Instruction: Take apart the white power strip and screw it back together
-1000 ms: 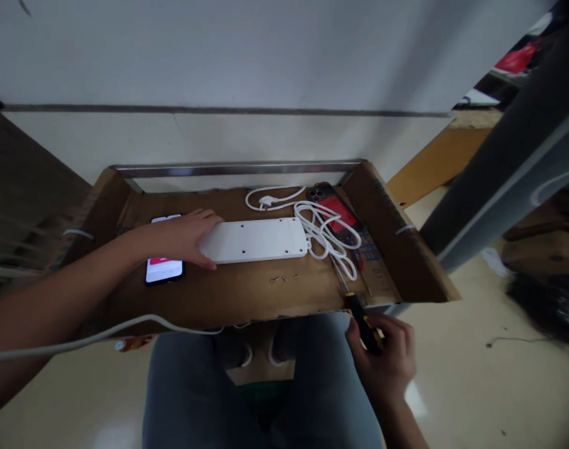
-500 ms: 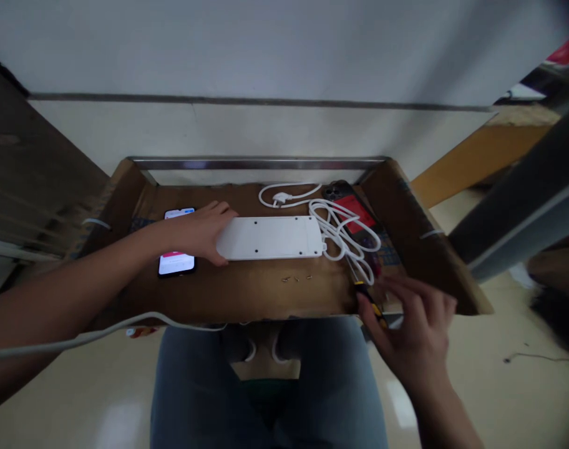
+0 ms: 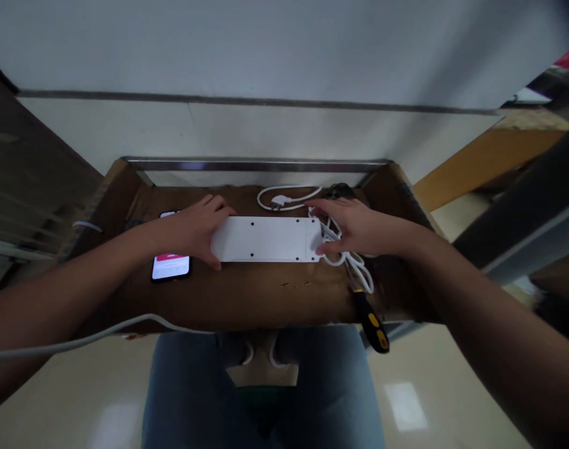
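Strip (image 3: 266, 239) clasped at both ends — left hand (image 3: 195, 229), right hand (image 3: 357, 227) — with loose screws (image 3: 294, 285) just nearer; a nudge risked scattering them or tipping the overhanging screwdriver (image 3: 372, 321).

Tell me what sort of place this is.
Probably a makeshift repair bench: a cardboard tray on a metal frame holds a white power strip lying face down, loose screws beside it, and a screwdriver at the front edge.

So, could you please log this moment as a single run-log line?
left hand: grips power strip left end | right hand: grips right end, over cord | screwdriver: lying free
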`<state>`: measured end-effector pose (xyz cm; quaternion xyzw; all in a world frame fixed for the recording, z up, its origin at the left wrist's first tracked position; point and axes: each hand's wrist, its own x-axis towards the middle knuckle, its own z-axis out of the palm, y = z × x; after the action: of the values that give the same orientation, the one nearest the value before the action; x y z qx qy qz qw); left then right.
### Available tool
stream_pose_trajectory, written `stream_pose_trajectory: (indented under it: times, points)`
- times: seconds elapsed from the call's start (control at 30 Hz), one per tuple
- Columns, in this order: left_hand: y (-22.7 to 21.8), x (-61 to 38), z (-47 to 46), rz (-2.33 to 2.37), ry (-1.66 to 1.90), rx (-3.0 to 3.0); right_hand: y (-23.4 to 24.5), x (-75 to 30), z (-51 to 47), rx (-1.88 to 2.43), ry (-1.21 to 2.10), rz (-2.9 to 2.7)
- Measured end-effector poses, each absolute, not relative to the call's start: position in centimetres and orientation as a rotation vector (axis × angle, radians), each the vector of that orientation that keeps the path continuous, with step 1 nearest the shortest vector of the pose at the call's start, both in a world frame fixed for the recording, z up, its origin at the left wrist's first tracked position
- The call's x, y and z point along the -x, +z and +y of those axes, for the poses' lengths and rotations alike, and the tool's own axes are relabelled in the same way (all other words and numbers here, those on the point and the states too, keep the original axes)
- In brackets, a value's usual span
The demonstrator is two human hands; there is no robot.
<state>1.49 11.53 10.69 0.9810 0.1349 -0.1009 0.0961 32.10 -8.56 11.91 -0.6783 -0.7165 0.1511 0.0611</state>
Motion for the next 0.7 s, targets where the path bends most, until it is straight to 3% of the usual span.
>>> stream_pose_trajectory:
  times: [0.2, 0.37, 0.7]
  points:
    - [10.5, -1.6, 11.5, 0.452, -0.187, -2.914, 11.4, -33.2, -6.8, 1.96, 0.649, -2.231]
    - [11.3, -1.4, 11.6, 0.466, -0.094, -2.828, 11.3, -33.2, -6.7, 1.897, 0.592, -2.204]
    - [13.1, -1.2, 10.7, 0.498, -0.27, -2.661, 10.6, -31.6, -7.4, 1.801, 0.449, -2.285]
